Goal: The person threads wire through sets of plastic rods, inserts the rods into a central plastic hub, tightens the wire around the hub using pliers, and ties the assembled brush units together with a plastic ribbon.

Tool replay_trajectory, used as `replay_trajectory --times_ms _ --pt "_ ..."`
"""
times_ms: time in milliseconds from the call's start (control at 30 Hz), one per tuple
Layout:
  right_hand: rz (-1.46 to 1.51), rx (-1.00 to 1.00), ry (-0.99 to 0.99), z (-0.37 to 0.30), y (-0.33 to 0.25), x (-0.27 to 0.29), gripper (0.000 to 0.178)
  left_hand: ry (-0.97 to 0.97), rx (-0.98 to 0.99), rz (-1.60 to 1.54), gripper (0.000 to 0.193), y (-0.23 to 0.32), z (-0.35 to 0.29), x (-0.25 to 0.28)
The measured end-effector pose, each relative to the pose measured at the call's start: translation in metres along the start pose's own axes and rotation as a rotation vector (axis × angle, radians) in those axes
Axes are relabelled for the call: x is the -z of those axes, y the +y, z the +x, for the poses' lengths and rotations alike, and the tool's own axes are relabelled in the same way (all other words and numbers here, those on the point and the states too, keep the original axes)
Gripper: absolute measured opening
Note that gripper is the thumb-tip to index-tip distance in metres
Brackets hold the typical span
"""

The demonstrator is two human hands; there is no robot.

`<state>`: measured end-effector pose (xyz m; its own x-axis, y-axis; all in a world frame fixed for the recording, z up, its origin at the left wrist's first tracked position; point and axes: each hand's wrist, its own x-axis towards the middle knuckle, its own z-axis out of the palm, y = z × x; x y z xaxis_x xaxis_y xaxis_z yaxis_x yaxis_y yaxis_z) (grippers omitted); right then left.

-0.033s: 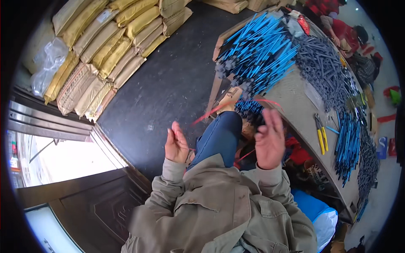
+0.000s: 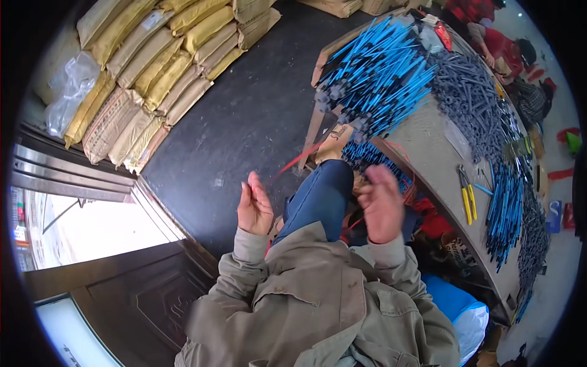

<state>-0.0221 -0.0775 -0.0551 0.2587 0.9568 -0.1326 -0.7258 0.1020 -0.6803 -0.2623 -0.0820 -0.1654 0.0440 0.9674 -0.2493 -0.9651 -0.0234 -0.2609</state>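
My left hand is raised left of my knee, its fingers pinched together, with a bit of red showing between them. Beside its fingertips a thin red strip slants up toward the table's corner; motion blurs the stretch closest to the hand. My right hand is held up over the right side of my lap, by the table edge. Its fingers are smeared by motion, so their grip is unclear. More red strip curves behind it, along the table edge.
The table to my right bears piles of blue rods, grey plastic parts and yellow-handled pliers. Stacked sacks stand at the far left. A blue bag lies low right. A person in red sits beyond the table.
My right hand has moved a little left and down. The red strip has shifted, and its part behind the right hand now bends downward. My left hand has barely moved.
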Motion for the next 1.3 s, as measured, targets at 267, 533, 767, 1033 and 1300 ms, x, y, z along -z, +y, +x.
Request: replay_trajectory --times_ms 267,533,767,1033,1300 --pt "0.028 -0.910 -0.860 -0.011 0.074 0.000 0.040 -0.157 0.358 -0.090 0.036 -0.018 -0.021 -0.048" --pt "-0.216 -0.087 -0.605 0.002 0.025 -0.041 0.036 0.178 -0.172 0.384 0.047 -0.045 -0.020 -0.050" --pt "-0.365 -0.335 -0.462 -0.018 0.032 -0.031 0.034 -0.126 0.201 0.889 0.053 -0.073 -0.013 -0.051" --pt "-1.150 0.697 -0.838 0.091 -0.067 -0.115 0.032 -0.458 -0.404 1.488 0.037 -0.061 0.106 -0.119" --pt "-1.682 0.711 -1.107 0.266 -0.056 -0.135 0.022 -0.597 -0.453 1.270 0.036 -0.101 0.167 -0.076"
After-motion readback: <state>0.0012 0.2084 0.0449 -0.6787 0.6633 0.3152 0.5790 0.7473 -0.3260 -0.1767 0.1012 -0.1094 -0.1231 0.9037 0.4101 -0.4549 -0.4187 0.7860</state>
